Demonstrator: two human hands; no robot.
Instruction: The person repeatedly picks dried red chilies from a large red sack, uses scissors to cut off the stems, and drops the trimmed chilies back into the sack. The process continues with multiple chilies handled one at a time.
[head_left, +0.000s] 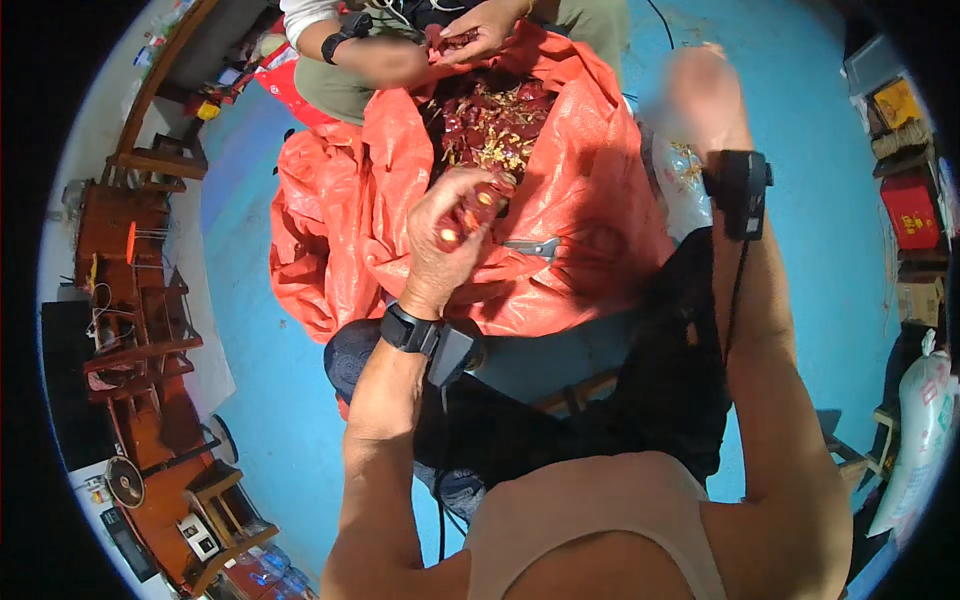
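Note:
Several dark red dried pods or peppers (484, 201), with pale yellow spots, are in my left hand (450, 214), above the near edge of a big orange-red woven plastic sack (592, 180). The sack lies open with many dark red dried pieces (495, 124) and yellowish bits inside. Silver pruning shears (534, 247) rest on the sack, just right of my left hand. My right hand (701, 94) is raised to the right of the sack, over a clear plastic bag (681, 184); it is blurred, so its fingers and anything in it cannot be made out.
Across the sack sits another person, whose hands (480, 34) hold dark red pieces. Wooden furniture (135, 300) and a fan (125, 481) stand along the left. At the right are shelves with boxes (909, 210) and a stuffed white sack (919, 427). The floor (262, 420) is blue.

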